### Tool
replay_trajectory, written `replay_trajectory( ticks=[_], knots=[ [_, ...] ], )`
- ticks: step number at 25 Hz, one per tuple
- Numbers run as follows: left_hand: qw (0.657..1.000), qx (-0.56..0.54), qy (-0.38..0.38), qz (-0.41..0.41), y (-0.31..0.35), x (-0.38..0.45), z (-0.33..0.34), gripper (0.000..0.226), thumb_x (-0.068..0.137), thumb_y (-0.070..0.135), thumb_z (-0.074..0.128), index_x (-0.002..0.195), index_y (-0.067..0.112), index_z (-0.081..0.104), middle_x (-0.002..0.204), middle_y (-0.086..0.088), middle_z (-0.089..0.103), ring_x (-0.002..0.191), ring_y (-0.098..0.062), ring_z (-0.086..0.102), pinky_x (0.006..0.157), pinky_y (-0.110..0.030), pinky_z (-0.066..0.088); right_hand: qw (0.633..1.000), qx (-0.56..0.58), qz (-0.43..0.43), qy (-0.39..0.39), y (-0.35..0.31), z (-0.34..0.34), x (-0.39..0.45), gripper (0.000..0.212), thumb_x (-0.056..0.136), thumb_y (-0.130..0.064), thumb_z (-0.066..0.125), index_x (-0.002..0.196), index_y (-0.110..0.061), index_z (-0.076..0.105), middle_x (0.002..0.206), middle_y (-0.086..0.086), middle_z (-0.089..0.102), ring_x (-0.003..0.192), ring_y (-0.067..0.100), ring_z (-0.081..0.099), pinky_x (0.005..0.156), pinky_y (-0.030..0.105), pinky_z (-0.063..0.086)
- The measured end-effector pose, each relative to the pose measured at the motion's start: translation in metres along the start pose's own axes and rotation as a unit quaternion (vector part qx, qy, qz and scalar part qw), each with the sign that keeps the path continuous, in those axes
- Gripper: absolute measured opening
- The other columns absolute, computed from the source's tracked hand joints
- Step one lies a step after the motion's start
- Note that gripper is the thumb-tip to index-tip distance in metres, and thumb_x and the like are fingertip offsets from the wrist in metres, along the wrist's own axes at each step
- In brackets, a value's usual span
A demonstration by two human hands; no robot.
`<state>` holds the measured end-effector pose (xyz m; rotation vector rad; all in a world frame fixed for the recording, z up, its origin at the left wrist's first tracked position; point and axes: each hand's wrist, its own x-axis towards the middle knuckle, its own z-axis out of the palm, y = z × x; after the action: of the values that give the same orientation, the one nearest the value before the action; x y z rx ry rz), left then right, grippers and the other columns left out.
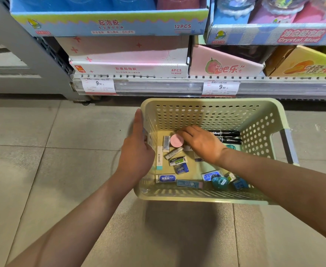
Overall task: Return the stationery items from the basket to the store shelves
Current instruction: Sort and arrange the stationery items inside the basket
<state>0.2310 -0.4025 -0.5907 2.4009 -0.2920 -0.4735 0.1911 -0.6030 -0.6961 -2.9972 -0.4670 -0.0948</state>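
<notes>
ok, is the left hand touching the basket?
Touching. The head view shows the left hand flat against the outside of the basket's left wall, thumb hooked over the rim, no gap visible.

**Materials and finishes at the lower shelf**

The basket [206, 112] is seen as pale green moulded plastic, matt, perforated with round holes. The two black markers [228, 136] look like glossy plastic. The wrapped erasers [177, 160] are sleeved in printed paper or film. The display boxes [129, 54] appear to be printed cardboard. The shelf rail [158, 86] is fronted with clear glossy plastic. The floor [42, 151] is tiled, smooth, faintly speckled.
</notes>
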Motion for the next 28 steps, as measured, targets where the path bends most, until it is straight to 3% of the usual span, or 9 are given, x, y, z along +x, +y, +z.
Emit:
replay_trajectory(
  ticks=[7, 11, 16, 20, 23, 28],
  knots=[
    [1.000, 0.001, -0.001, 0.004, 0.000, 0.001, 0.002, 0.077, 0.093, 0.012, 0.043, 0.149, 0.033, -0.006, 0.122, -0.003, 0.059, 0.075, -0.009, 0.055, 0.064, -0.028, 0.045, 0.998, -0.033, 0.023, 0.046, 0.001, 0.003, 0.012, 0.050, 0.056, -0.005, 0.080, 0.103, -0.007, 0.064, 0.090, 0.010, 0.065, 0.081, 0.028, 0.064, 0.068, 0.034, 0.053],
    [1.000, 0.003, -0.002, 0.007, -0.001, 0.001, 0.001, 0.077, 0.093, 0.012, 0.043, 0.149, 0.033, -0.006, 0.125, -0.003, 0.058, 0.077, -0.011, 0.055, 0.066, -0.029, 0.045, 0.995, -0.058, 0.018, 0.075, -0.001, 0.003, 0.011, 0.032, 0.071, -0.007, 0.061, 0.103, -0.009, 0.066, 0.088, 0.008, 0.066, 0.079, 0.027, 0.064, 0.066, 0.033, 0.053],
    [1.000, -0.002, 0.000, 0.007, 0.001, 0.000, 0.000, 0.078, 0.093, 0.011, 0.043, 0.149, 0.033, -0.007, 0.122, -0.004, 0.058, 0.077, -0.012, 0.055, 0.068, -0.031, 0.046, 0.996, -0.068, 0.009, 0.051, 0.001, -0.002, 0.006, 0.057, 0.056, -0.013, 0.082, 0.111, -0.010, 0.064, 0.095, 0.007, 0.066, 0.084, 0.026, 0.065, 0.071, 0.033, 0.053],
    [1.000, 0.002, 0.001, 0.000, 0.000, 0.001, 0.001, 0.079, 0.092, 0.010, 0.043, 0.149, 0.034, -0.007, 0.111, -0.001, 0.058, 0.075, -0.012, 0.056, 0.069, -0.034, 0.051, 0.995, -0.055, -0.058, 0.058, 0.000, -0.007, 0.005, 0.057, 0.064, -0.038, 0.067, 0.115, -0.015, 0.056, 0.103, 0.006, 0.066, 0.088, 0.026, 0.064, 0.073, 0.033, 0.051],
    [1.000, 0.005, -0.001, -0.006, 0.001, 0.001, 0.001, 0.079, 0.092, 0.011, 0.044, 0.149, 0.034, -0.007, 0.109, -0.001, 0.059, 0.074, -0.013, 0.057, 0.068, -0.034, 0.052, 0.992, -0.067, -0.086, 0.057, -0.003, 0.002, 0.009, 0.046, 0.072, -0.034, 0.069, 0.114, -0.019, 0.059, 0.106, 0.006, 0.069, 0.091, 0.026, 0.066, 0.078, 0.036, 0.051],
    [1.000, 0.001, -0.002, -0.001, 0.003, -0.001, -0.001, 0.078, 0.093, 0.013, 0.045, 0.149, 0.033, -0.006, 0.115, -0.001, 0.059, 0.074, -0.012, 0.056, 0.068, -0.032, 0.050, 0.994, -0.083, -0.055, 0.049, -0.009, 0.007, 0.015, 0.031, 0.070, -0.023, 0.078, 0.099, -0.019, 0.069, 0.094, 0.004, 0.071, 0.088, 0.026, 0.066, 0.092, 0.041, 0.048]
  ],
)
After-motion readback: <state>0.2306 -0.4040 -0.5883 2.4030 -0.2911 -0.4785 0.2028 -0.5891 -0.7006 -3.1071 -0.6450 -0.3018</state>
